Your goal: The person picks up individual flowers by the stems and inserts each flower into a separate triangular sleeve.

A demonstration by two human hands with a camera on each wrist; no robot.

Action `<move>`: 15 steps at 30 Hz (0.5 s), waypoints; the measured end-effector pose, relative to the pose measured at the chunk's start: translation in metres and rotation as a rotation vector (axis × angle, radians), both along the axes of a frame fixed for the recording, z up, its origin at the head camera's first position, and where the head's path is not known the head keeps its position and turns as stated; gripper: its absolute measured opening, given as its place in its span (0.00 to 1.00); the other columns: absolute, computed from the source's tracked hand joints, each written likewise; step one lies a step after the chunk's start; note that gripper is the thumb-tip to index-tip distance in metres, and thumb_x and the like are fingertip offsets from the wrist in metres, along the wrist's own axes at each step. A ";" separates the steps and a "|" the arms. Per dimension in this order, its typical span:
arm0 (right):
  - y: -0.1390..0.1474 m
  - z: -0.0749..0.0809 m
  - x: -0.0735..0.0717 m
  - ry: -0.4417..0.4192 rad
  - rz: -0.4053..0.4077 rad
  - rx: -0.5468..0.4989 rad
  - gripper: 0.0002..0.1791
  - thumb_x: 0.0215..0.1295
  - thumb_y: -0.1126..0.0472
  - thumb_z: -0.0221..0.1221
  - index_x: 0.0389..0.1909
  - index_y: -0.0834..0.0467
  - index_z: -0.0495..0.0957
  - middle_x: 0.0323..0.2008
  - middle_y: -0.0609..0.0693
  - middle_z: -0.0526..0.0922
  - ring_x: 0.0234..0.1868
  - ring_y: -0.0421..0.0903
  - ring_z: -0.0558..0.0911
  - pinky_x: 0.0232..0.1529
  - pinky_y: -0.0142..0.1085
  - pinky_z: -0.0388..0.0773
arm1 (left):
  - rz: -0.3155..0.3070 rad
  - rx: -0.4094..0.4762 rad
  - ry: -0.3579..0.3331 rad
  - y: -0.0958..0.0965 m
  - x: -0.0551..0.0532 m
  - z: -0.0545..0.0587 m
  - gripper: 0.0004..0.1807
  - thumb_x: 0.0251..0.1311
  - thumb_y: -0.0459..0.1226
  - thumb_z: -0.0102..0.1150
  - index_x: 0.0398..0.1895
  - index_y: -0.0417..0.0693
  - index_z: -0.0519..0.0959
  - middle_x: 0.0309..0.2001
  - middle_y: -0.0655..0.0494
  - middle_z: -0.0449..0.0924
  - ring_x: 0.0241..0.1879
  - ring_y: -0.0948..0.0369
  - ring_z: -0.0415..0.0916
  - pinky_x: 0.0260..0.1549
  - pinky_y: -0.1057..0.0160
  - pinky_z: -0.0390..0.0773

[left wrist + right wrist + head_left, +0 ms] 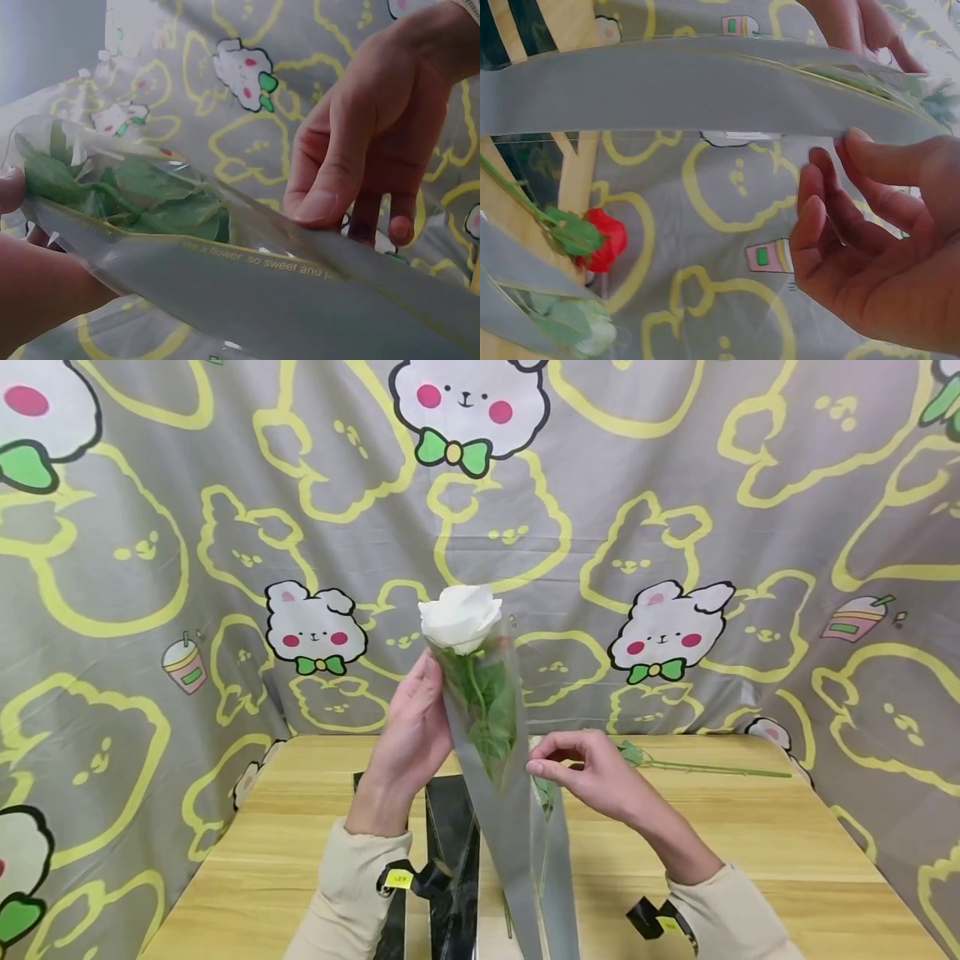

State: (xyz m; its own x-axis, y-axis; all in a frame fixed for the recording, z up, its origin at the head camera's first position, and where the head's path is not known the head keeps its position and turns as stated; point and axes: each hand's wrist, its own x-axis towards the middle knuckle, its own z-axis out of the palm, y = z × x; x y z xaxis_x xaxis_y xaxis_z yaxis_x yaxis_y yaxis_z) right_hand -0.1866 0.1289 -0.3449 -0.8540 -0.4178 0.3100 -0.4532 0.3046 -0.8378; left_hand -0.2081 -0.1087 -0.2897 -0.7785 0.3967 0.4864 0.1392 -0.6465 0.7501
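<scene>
I have the left fingers (431,674) curled round the sleeve (497,827), holding the white rose (461,617) above the bench (787,827). The right fingers (877,157) pinch the sleeve's edge at the white rose's five o'clock; I'd tug lightly to avoid creases.

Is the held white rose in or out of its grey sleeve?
In. The white rose has its leaves showing through the clear front of the grey sleeve.

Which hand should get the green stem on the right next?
Probably the right hand: it's nearer the green stem and just pinches the grey wrapper, while the left hand holds it below the white bloom.
</scene>
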 end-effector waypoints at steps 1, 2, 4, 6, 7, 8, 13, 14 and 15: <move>0.001 0.002 0.000 0.000 0.005 0.016 0.04 0.70 0.61 0.66 0.36 0.58 0.86 0.35 0.48 0.85 0.39 0.49 0.82 0.40 0.38 0.80 | 0.001 0.002 0.009 0.000 0.001 0.001 0.31 0.79 0.48 0.41 0.80 0.50 0.57 0.73 0.50 0.63 0.72 0.55 0.59 0.69 0.55 0.63; 0.003 0.005 0.000 -0.001 0.011 0.028 0.04 0.70 0.61 0.65 0.36 0.57 0.86 0.35 0.47 0.84 0.38 0.48 0.82 0.40 0.39 0.80 | 0.002 0.006 0.017 0.000 0.001 0.001 0.31 0.79 0.48 0.42 0.80 0.50 0.57 0.73 0.50 0.63 0.73 0.55 0.59 0.69 0.55 0.63; 0.005 0.009 0.001 0.003 0.013 0.044 0.05 0.71 0.61 0.65 0.36 0.57 0.86 0.35 0.47 0.84 0.38 0.47 0.81 0.40 0.39 0.80 | -0.006 0.007 0.035 0.001 0.002 0.002 0.31 0.79 0.48 0.42 0.80 0.49 0.57 0.74 0.49 0.62 0.73 0.54 0.58 0.70 0.54 0.62; 0.007 0.013 0.000 -0.001 -0.003 0.022 0.05 0.71 0.61 0.65 0.40 0.58 0.86 0.36 0.48 0.85 0.38 0.46 0.82 0.41 0.38 0.81 | -0.009 -0.008 0.047 0.003 0.003 0.002 0.32 0.78 0.49 0.44 0.80 0.49 0.57 0.74 0.48 0.62 0.74 0.54 0.57 0.70 0.54 0.61; 0.007 0.016 0.000 -0.001 -0.015 -0.008 0.05 0.72 0.61 0.64 0.42 0.59 0.85 0.37 0.49 0.86 0.39 0.47 0.83 0.41 0.38 0.81 | -0.008 -0.023 0.050 0.004 0.003 0.001 0.34 0.77 0.50 0.45 0.80 0.48 0.56 0.74 0.49 0.61 0.75 0.54 0.56 0.71 0.55 0.60; 0.008 0.019 0.000 0.006 -0.036 -0.044 0.06 0.72 0.61 0.64 0.44 0.60 0.85 0.38 0.51 0.86 0.39 0.47 0.83 0.40 0.37 0.82 | -0.007 -0.043 0.050 0.005 0.004 0.001 0.35 0.76 0.50 0.46 0.81 0.48 0.55 0.75 0.49 0.60 0.75 0.54 0.54 0.71 0.55 0.58; 0.002 0.036 -0.001 0.124 -0.164 -0.249 0.08 0.73 0.62 0.64 0.47 0.61 0.85 0.36 0.55 0.86 0.35 0.49 0.84 0.35 0.37 0.82 | 0.022 -0.136 0.032 0.010 0.007 -0.004 0.48 0.72 0.52 0.54 0.83 0.42 0.42 0.81 0.52 0.47 0.79 0.59 0.44 0.76 0.56 0.48; 0.000 0.039 -0.001 0.154 -0.184 -0.271 0.07 0.72 0.62 0.64 0.45 0.61 0.85 0.35 0.55 0.85 0.34 0.49 0.84 0.34 0.38 0.82 | 0.023 -0.146 0.031 0.011 0.008 -0.004 0.49 0.72 0.52 0.54 0.83 0.43 0.40 0.82 0.53 0.45 0.80 0.60 0.41 0.76 0.55 0.47; -0.003 0.041 -0.001 0.178 -0.198 -0.289 0.07 0.71 0.63 0.65 0.43 0.62 0.86 0.34 0.55 0.85 0.34 0.49 0.84 0.34 0.38 0.82 | 0.023 -0.153 0.030 0.011 0.009 -0.005 0.49 0.73 0.52 0.54 0.83 0.44 0.39 0.82 0.54 0.43 0.80 0.60 0.41 0.76 0.55 0.46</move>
State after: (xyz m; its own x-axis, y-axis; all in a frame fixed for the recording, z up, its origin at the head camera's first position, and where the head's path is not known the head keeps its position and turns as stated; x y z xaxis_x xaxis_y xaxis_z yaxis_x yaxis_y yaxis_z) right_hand -0.1879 0.1263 -0.3040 -0.8315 -0.1238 0.5416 -0.5554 0.1636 -0.8153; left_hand -0.1990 -0.0978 -0.2944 -0.7743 0.4503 0.4445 0.1760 -0.5215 0.8349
